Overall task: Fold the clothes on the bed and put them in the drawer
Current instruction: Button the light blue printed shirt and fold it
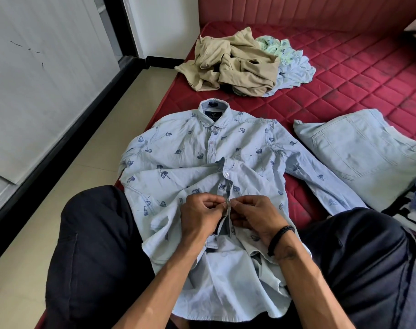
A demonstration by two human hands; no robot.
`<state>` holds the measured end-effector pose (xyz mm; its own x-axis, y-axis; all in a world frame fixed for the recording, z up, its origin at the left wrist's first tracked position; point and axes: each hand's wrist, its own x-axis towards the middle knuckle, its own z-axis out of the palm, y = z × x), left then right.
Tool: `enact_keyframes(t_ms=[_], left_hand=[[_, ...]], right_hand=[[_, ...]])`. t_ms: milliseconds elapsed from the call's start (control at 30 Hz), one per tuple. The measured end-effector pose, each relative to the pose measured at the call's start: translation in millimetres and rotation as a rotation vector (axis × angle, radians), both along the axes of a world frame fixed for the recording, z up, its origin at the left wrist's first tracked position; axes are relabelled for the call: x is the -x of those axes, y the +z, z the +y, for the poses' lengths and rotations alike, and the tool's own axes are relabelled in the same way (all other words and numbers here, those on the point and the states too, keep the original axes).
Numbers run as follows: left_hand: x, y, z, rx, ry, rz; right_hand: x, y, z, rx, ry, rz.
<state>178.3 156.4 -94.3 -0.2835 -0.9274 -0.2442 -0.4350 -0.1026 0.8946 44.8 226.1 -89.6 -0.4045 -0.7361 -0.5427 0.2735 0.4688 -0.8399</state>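
A light blue shirt [190,150] with a dark leaf print lies face up on the red quilted mattress [358,74], collar away from me, its lower half over my lap. My left hand [200,217] and my right hand [256,217] pinch the two edges of its button placket together near the middle, fingertips touching at a button. A black band sits on my right wrist. Folded light blue jeans [366,150] rest to the right of the shirt.
A heap of unfolded clothes, beige trousers [230,65] on top of pale printed garments [290,60], lies farther back. More folded clothes [415,205] show at the right edge. My knees in dark trousers flank the shirt. A tiled floor and white wardrobe door are on the left.
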Motion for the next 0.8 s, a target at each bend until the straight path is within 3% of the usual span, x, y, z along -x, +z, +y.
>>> enact_keyframes(t_ms=[100,267,500,800], left_hand=[[-1,1,-1,-0.035,-0.007,0.020],[-1,2,-1,-0.037,-0.059,0.035],[0,6,0,-0.032,0.006,0.033],[1,0,-2,-0.089,0.068,0.164]], right_hand=[[0,4,2,0.009,-0.008,-0.016],[-3,8,3,0.006,-0.002,0.254],[-5,9,2,0.030,0.044,0.407],[-8,12,4,0.062,0.010,0.369]])
